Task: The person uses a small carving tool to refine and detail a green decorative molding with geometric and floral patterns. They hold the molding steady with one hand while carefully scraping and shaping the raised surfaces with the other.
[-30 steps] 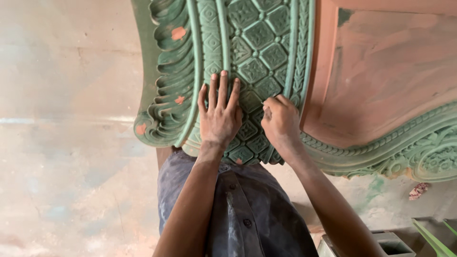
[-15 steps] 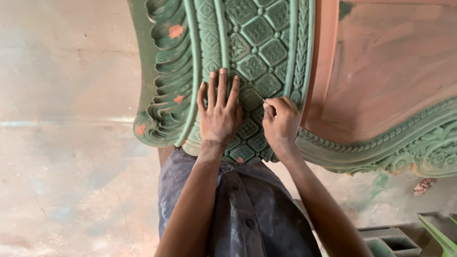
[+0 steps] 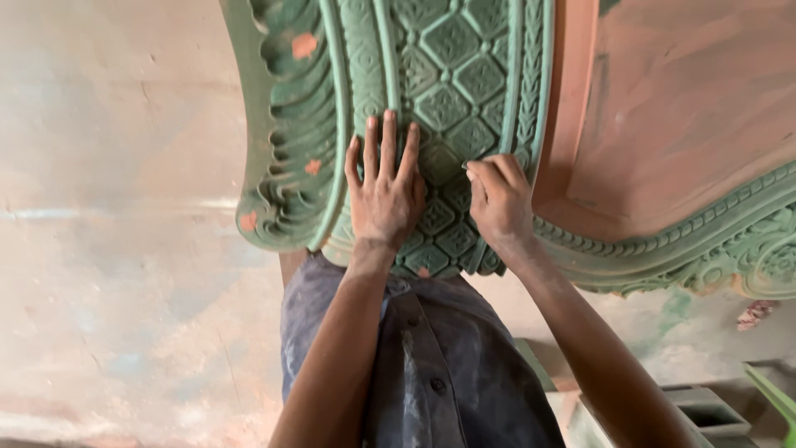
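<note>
A large carved panel (image 3: 452,75), painted green with a diamond-lattice relief, fills the top of the head view. My left hand (image 3: 383,195) lies flat on the lattice with its fingers spread and pointing up. My right hand (image 3: 497,203) is just to its right, fingers curled tight against the same carved strip near a beaded moulding (image 3: 531,99). Whatever may be under those fingers is hidden. Orange-brown spots show through the green on the scrolled leaf border (image 3: 290,149) at the left.
Right of the lattice is a smooth reddish-brown field (image 3: 680,108) framed by a green ornamental rim (image 3: 730,249). Below me are my dusty dark shirt (image 3: 448,365), a stained concrete floor (image 3: 124,249), a grey hollow block (image 3: 705,411) and a green edge (image 3: 775,398).
My left hand has stayed flat in place. My right hand has shifted slightly along the carving, its fingers still curled.
</note>
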